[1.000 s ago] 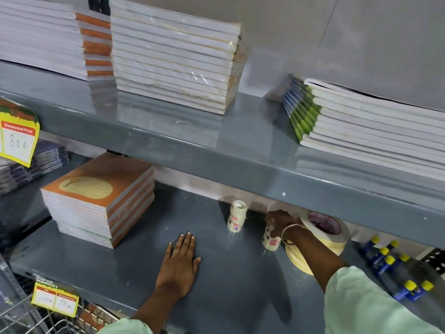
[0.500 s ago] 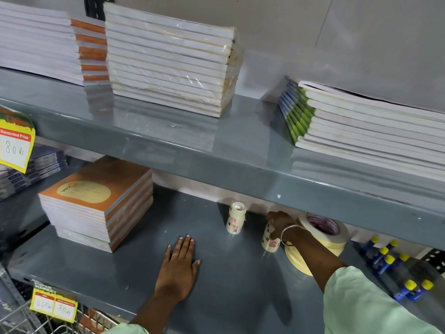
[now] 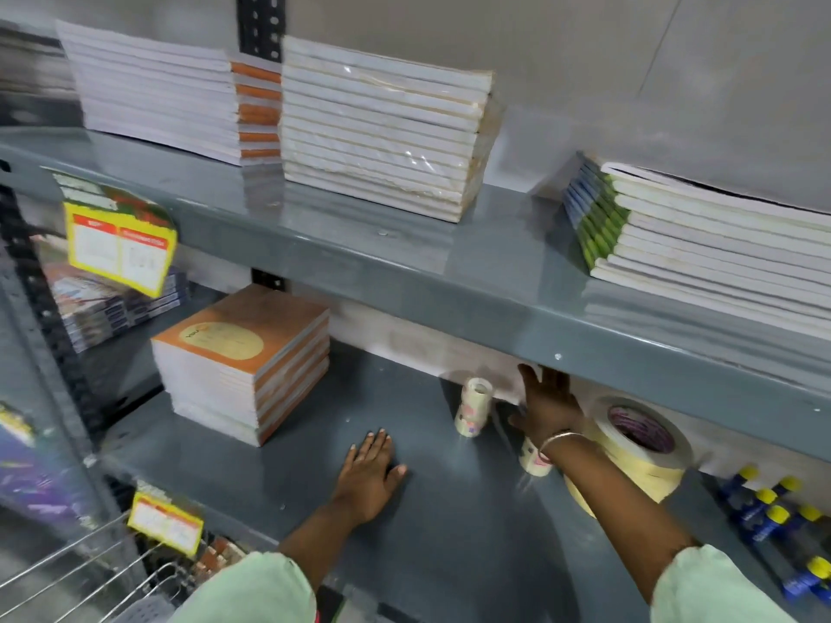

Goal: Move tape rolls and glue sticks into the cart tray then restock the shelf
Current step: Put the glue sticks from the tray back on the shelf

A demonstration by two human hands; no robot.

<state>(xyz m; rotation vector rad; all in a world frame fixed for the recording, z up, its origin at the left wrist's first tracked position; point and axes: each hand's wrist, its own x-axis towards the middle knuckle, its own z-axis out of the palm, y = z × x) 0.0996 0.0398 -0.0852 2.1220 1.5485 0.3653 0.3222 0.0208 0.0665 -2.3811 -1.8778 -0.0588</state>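
Note:
Two small stacks of clear tape rolls stand on the lower grey shelf [image 3: 449,532]: one stack [image 3: 472,406] at the back middle, the other [image 3: 533,458] just under my right wrist. A wide cream masking tape roll [image 3: 643,447] leans on more cream rolls to the right. Blue glue sticks with yellow caps [image 3: 773,519] lie at the far right. My right hand [image 3: 546,404] is open, fingers spread, raised above the second stack and not touching it. My left hand [image 3: 368,469] rests flat on the shelf, palm down, holding nothing.
An orange notebook pile [image 3: 243,357] sits left on the lower shelf. The upper shelf edge [image 3: 494,303] overhangs my right hand and carries white notebook stacks [image 3: 382,128]. A wire cart basket [image 3: 90,573] shows at bottom left, beside yellow price tags [image 3: 164,523].
My right hand has let go of the small tape stack and lifted, fingers now spread. The view has shifted right and up. My left hand stays flat on the shelf.

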